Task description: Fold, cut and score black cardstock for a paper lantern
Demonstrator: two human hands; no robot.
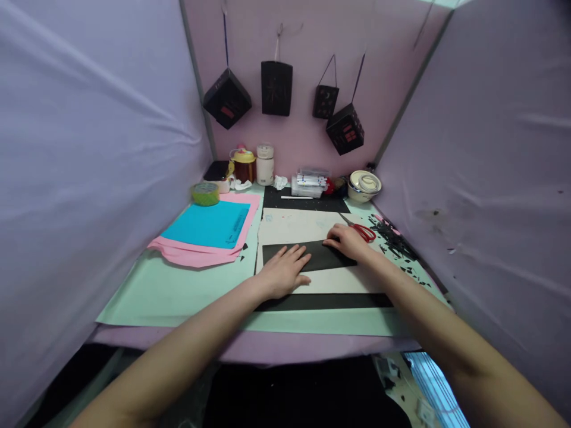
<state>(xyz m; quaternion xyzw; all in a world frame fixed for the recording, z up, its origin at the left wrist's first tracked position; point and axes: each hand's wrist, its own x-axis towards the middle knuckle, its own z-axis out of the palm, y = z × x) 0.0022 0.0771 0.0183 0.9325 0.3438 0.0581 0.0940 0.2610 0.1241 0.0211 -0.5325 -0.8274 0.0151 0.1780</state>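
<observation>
**Both hands flat on black strip**

The left hand (282, 272) presses palm-down, fingers spread, on the black strip (321, 255), gripping nothing. The right hand (348, 241) lies flat on its far edge, likewise open. The strip lies mid-worktop (178, 291) on cream paper (294, 229), long axis left-right. Red scissors (363, 232) lie beyond.

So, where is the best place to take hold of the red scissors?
Probably by the red handle loops of the scissors, coming from the right or from above. They lie flat beside the right hand, and the blades point away toward the back left.
</observation>
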